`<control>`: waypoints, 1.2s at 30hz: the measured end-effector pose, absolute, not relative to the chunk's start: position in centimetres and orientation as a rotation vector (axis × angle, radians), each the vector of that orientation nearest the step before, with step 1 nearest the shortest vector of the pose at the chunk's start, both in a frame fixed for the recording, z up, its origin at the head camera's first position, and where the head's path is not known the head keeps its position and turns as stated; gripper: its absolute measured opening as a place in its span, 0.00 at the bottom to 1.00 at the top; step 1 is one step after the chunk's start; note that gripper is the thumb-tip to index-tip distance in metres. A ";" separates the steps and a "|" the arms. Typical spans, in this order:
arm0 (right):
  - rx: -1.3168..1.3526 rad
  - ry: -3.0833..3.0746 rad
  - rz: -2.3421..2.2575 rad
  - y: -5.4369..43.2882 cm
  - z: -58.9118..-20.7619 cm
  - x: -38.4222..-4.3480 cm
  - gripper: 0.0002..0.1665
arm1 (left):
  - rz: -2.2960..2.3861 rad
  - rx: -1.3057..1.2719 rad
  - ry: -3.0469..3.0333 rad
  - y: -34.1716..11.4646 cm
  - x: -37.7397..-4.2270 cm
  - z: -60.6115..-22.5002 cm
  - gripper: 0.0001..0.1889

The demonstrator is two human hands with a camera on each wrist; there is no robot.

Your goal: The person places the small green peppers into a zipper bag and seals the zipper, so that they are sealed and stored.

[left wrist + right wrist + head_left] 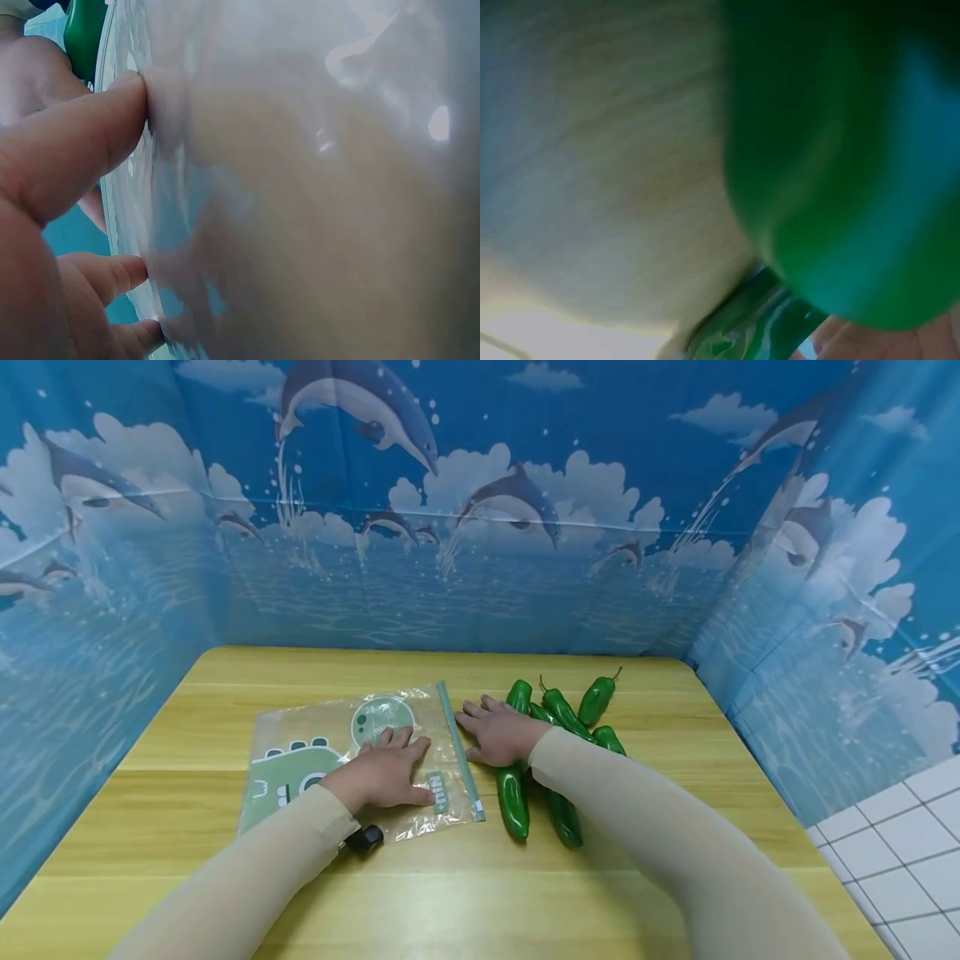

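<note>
A clear zip bag [283,781] printed with a green cartoon figure lies flat on the table, its green zip strip [460,750] at the right. My left hand [384,774] rests on it with fingers spread, and in the left wrist view the fingertips touch the shiny plastic [315,202]. Just right of the zip strip, my right hand [501,732] lies over the left side of a pile of green peppers [513,806], its fingers extended toward the bag. It partly covers one pepper. A large blurred pepper [840,195] fills much of the right wrist view.
Another green pepper [597,700] with a curved stem lies at the back right of the pile. A black device [365,840] sits at my left wrist. A blue dolphin-print curtain [480,585] stands behind the wooden table [442,902] and at both sides.
</note>
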State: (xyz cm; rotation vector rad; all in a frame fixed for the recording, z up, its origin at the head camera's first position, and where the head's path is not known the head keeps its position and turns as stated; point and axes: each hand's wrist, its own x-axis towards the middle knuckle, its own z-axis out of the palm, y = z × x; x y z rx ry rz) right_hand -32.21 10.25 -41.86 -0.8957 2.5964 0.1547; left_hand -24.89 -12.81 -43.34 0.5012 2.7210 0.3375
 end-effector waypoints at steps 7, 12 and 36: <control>-0.923 2.583 0.063 10.3 -42.0 -31.7 0.46 | 0.343 0.509 2.728 -12.8 -25.1 -43.6 0.52; -0.949 2.589 -0.010 10.3 -42.4 -31.5 0.44 | 0.371 0.516 2.735 -12.8 -25.1 -43.5 0.53; -0.935 2.597 -0.088 10.4 -43.2 -31.6 0.53 | 0.422 0.503 2.837 -11.1 -25.9 -43.4 0.37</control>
